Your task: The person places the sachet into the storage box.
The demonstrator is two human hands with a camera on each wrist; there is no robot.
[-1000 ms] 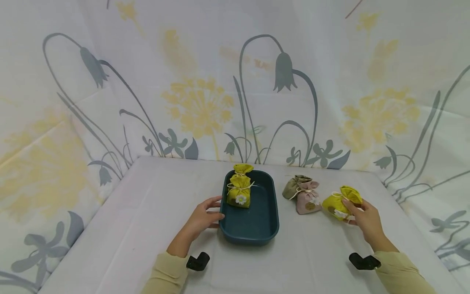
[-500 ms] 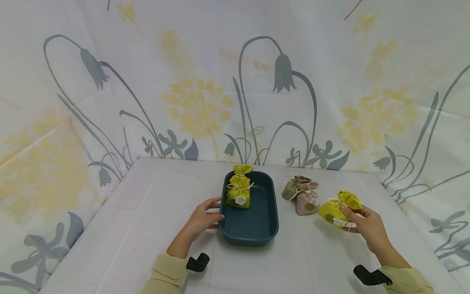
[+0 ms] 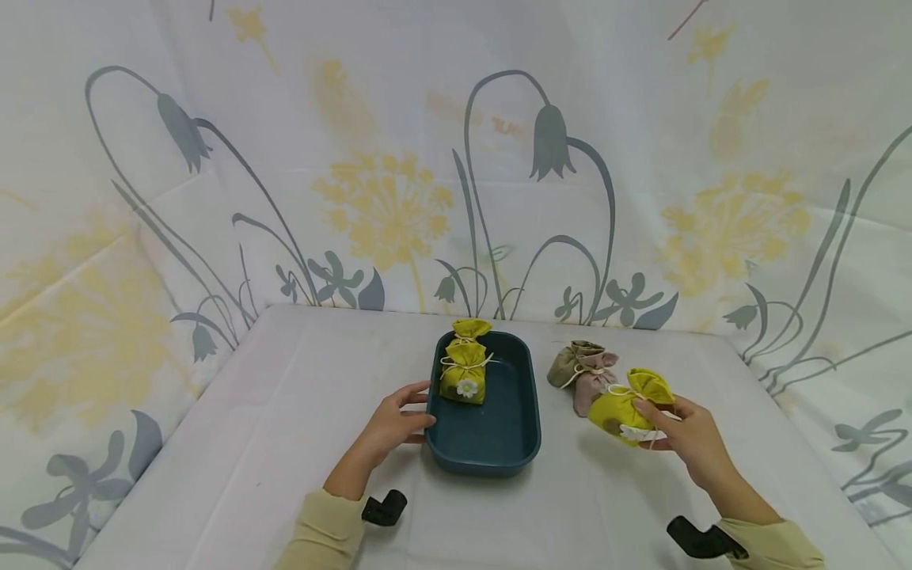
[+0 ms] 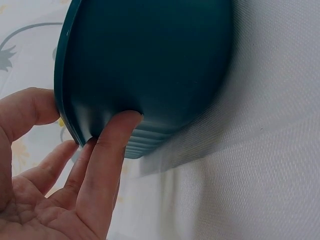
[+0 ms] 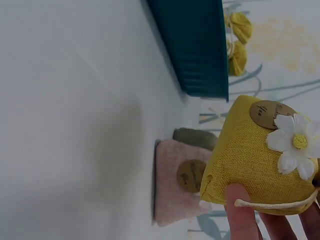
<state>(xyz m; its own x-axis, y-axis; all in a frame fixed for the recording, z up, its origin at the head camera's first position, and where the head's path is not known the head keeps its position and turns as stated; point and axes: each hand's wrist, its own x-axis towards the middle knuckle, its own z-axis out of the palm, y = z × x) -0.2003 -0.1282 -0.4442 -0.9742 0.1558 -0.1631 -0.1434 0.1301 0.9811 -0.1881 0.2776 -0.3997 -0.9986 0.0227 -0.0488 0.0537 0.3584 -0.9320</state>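
My right hand holds a yellow-green sachet pouch with a white daisy, lifted above the white table right of the dark teal tray. The right wrist view shows the pouch with my fingers under it. My left hand grips the tray's left rim, thumb on the rim and fingers against the outer wall of the tray. Two yellow-green pouches stand in the tray's far left end.
A pink pouch and an olive pouch lie on the table between the tray and my right hand. The pink pouch shows behind the held one. A flower-print cloth backdrop rises behind and at both sides.
My right hand has carried the yellow-green pouch leftward, off the table, toward the tray. The left hand and tray have stayed where they were.
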